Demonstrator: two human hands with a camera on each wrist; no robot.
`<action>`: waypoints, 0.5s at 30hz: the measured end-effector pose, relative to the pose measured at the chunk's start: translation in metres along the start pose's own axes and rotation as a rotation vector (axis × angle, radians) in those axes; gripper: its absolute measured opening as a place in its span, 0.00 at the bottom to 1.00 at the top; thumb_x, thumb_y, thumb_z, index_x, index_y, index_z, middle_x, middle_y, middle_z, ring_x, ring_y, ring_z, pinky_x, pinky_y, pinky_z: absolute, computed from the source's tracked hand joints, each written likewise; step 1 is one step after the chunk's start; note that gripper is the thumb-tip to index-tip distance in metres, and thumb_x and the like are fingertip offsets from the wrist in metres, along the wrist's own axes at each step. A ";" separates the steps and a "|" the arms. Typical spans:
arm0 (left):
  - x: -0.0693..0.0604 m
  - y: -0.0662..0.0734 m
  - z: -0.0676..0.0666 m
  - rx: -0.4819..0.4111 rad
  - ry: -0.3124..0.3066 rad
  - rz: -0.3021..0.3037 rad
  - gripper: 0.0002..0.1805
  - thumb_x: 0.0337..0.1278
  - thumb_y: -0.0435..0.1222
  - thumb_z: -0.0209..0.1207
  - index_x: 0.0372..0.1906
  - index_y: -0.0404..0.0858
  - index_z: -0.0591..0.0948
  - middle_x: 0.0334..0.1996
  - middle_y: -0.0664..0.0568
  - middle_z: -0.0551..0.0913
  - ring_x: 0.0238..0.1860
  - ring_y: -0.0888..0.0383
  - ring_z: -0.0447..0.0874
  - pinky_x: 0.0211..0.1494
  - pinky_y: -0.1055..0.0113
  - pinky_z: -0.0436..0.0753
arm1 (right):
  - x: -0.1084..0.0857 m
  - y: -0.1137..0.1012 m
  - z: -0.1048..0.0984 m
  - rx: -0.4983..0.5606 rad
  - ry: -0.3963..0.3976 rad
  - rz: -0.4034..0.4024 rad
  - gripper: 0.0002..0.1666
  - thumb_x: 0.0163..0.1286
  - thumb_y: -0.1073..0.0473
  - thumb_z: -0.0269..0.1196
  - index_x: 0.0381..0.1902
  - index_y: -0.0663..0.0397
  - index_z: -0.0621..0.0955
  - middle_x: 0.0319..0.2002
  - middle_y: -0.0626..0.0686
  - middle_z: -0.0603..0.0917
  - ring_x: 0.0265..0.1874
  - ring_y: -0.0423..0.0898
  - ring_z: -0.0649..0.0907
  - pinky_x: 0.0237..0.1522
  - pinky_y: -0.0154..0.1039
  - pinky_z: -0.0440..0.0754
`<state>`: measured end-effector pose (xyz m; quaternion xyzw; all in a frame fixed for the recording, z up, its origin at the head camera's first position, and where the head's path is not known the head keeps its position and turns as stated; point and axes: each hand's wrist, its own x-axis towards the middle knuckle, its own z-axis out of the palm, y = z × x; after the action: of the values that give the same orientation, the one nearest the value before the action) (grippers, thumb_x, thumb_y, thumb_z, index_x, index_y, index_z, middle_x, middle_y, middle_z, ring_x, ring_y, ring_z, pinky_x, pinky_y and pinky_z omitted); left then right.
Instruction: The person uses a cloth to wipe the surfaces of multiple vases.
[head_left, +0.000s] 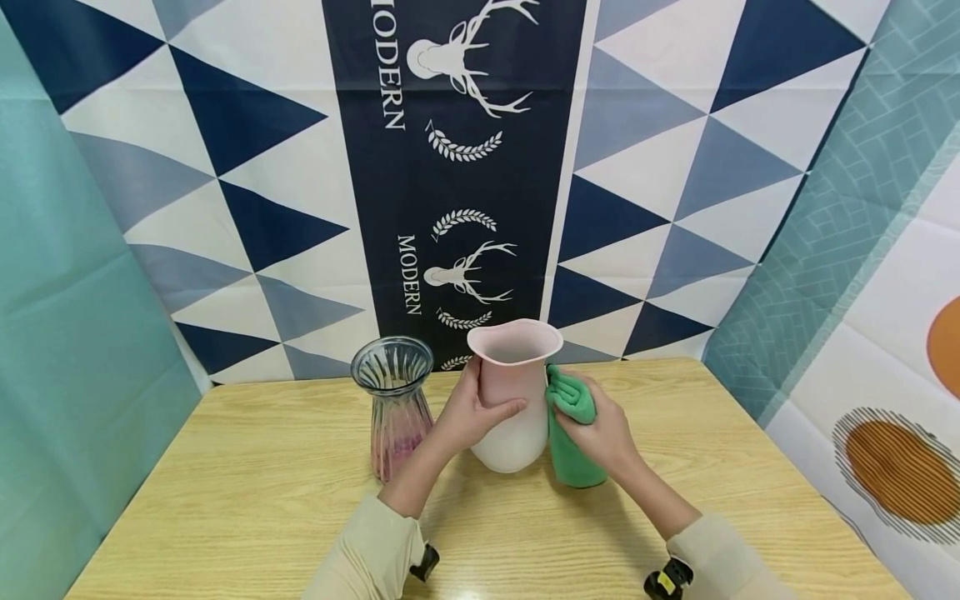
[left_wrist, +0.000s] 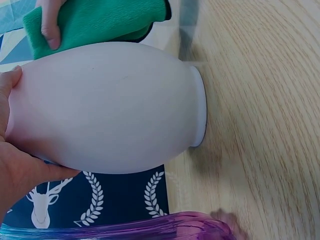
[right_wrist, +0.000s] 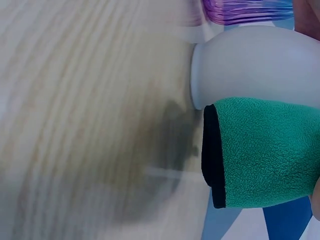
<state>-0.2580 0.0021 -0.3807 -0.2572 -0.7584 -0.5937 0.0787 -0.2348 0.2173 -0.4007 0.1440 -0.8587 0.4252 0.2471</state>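
A pink-and-white vase (head_left: pixel 517 417) with a wavy rim stands upright near the table's back edge. My left hand (head_left: pixel 472 412) grips its upper body from the left, with the thumb across the front; the left wrist view shows the fingers and thumb around the vase (left_wrist: pixel 110 107). On the vase's right side my right hand (head_left: pixel 600 425) holds a folded green cloth (head_left: pixel 573 458), which hangs down below the fingers. In the right wrist view the cloth (right_wrist: pixel 270 155), edged in black, overlaps the vase (right_wrist: pixel 255 65); whether they touch is hard to tell.
A ribbed glass vase (head_left: pixel 397 408), blue-grey above and pink-purple below, stands left of my left hand, close to the forearm. The wooden table (head_left: pixel 247 500) meets a patterned backdrop (head_left: pixel 285 192) behind the vases. Teal cloth (head_left: pixel 52 333) hangs along the left side.
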 end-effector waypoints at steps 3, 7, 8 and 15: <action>0.000 0.000 0.000 -0.002 -0.001 -0.003 0.48 0.46 0.37 0.69 0.70 0.42 0.54 0.62 0.46 0.68 0.60 0.51 0.70 0.64 0.52 0.71 | -0.005 0.003 0.002 -0.002 -0.010 0.016 0.32 0.55 0.64 0.69 0.58 0.51 0.74 0.54 0.58 0.80 0.54 0.58 0.79 0.53 0.58 0.77; 0.000 0.000 -0.001 -0.013 -0.005 -0.011 0.47 0.46 0.37 0.69 0.70 0.43 0.54 0.62 0.47 0.68 0.60 0.51 0.70 0.64 0.52 0.71 | -0.012 0.008 0.004 -0.004 -0.031 0.050 0.32 0.55 0.64 0.69 0.59 0.49 0.74 0.54 0.57 0.80 0.54 0.57 0.79 0.54 0.57 0.76; 0.000 0.000 -0.001 -0.019 -0.007 -0.012 0.47 0.46 0.37 0.69 0.70 0.43 0.54 0.62 0.47 0.68 0.60 0.52 0.70 0.64 0.52 0.71 | -0.014 0.010 0.005 -0.005 -0.033 0.055 0.32 0.55 0.64 0.69 0.59 0.49 0.74 0.54 0.57 0.80 0.54 0.57 0.79 0.54 0.57 0.76; -0.010 0.035 -0.006 -0.024 -0.032 -0.046 0.45 0.50 0.31 0.66 0.70 0.35 0.52 0.63 0.39 0.66 0.62 0.45 0.69 0.66 0.49 0.69 | -0.023 0.016 0.008 -0.027 -0.035 0.060 0.31 0.55 0.64 0.69 0.58 0.48 0.74 0.54 0.56 0.81 0.53 0.55 0.80 0.52 0.55 0.78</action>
<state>-0.2337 -0.0008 -0.3526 -0.2501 -0.7582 -0.6001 0.0498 -0.2250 0.2216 -0.4279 0.1223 -0.8726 0.4180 0.2211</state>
